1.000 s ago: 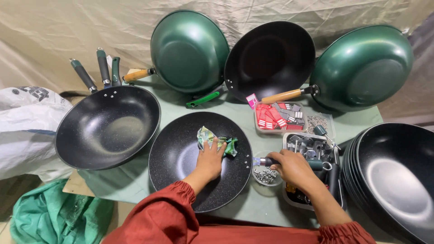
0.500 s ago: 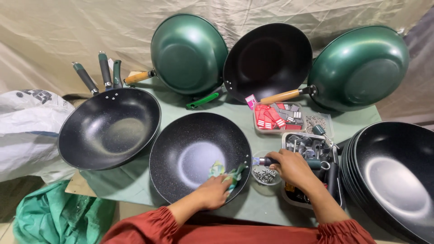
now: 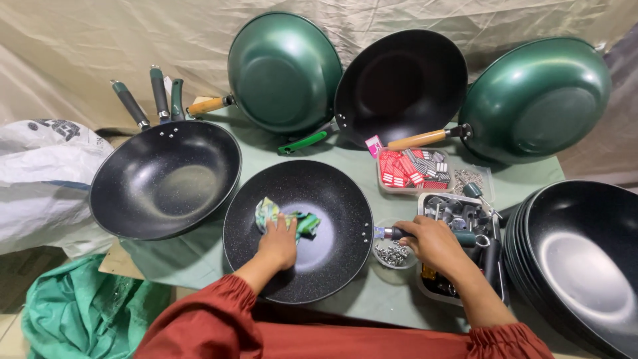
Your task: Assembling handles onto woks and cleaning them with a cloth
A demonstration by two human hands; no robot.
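Wiping step: left hand (image 3: 279, 240) presses crumpled green cloth (image 3: 287, 218) inside round black speckled pan (image 3: 297, 231); right hand (image 3: 435, 242) grips its handle stub (image 3: 392, 233); next, probably rim

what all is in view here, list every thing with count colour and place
speckled black handleless wok pan: 1, black, centre of table, under the left hand
crumpled green cloth: 1, green patterned, inside that pan
black wok with handles behind it: 1, black, left of table
leaning woks at the back: 3, two green undersides, one black inside
stack of black pans: 1 stack, black, right edge
clear tray of red and grey small parts: 1, behind the hardware tray
tray of metal hardware: 1, grey, right of centre
small dish of screws: 1, clear
white sack: 1, far left
left hand: on the cloth
right hand: grips a dark-handled tool
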